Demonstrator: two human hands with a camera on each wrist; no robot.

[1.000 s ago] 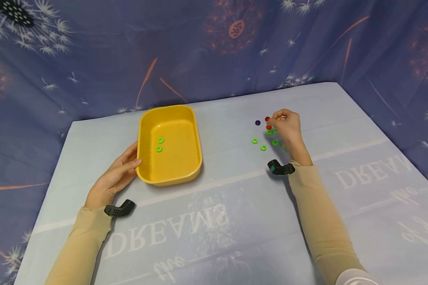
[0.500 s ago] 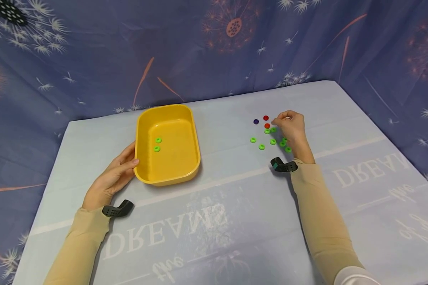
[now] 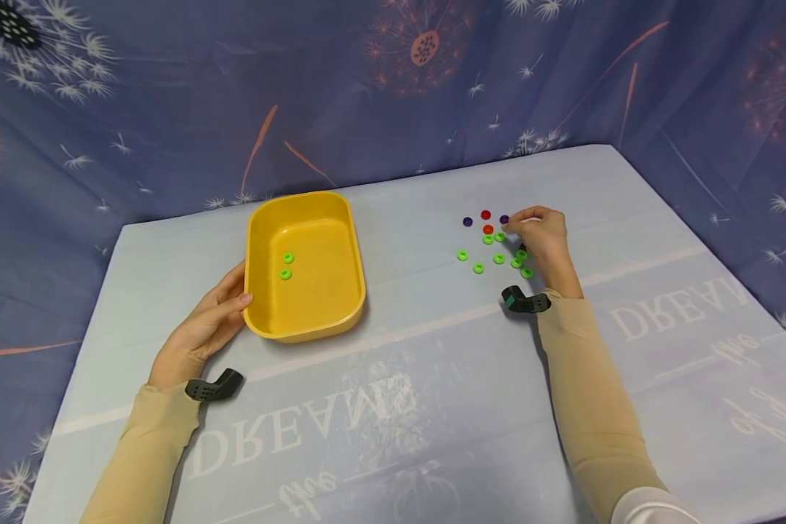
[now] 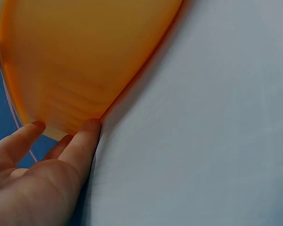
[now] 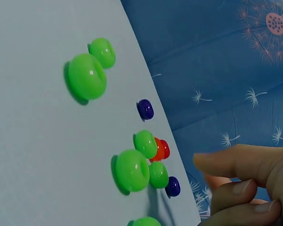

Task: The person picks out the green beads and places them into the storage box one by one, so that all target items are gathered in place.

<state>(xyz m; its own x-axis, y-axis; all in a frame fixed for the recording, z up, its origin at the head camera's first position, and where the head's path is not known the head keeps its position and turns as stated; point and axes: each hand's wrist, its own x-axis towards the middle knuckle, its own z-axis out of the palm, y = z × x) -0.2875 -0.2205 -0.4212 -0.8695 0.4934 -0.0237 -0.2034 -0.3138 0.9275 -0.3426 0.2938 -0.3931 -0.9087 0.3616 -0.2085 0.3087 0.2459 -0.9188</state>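
Observation:
My left hand (image 3: pixel 199 331) holds the left side of a yellow tray (image 3: pixel 321 298), thumb at the rim and fingers against the outer wall. Two green ring-shaped beads (image 3: pixel 286 274) lie in the tray. On the right, my right hand (image 3: pixel 546 239) hovers over loose beads, thumb and index slightly apart, nothing visible between them. A purple bead (image 3: pixel 504 219) lies just by its fingertips. Left of it are two red beads (image 3: pixel 487 229) and another purple bead (image 3: pixel 468 222). Several green beads (image 5: pixel 87 77) lie nearer me; a dark bead (image 3: pixel 522 247) is partly covered by the hand.
A pale blue printed cloth (image 3: pixel 367 437) covers the table. Behind it hangs a dark blue dandelion-print curtain (image 3: pixel 340 94). A stretch of cloth separates tray and beads. A black wrist camera (image 3: pixel 525 300) sits on the right wrist.
My right hand has moved to the right, away from the red beads, uncovering the purple bead beside its fingertips. The left hand keeps holding the tray; the head view has shifted slightly.

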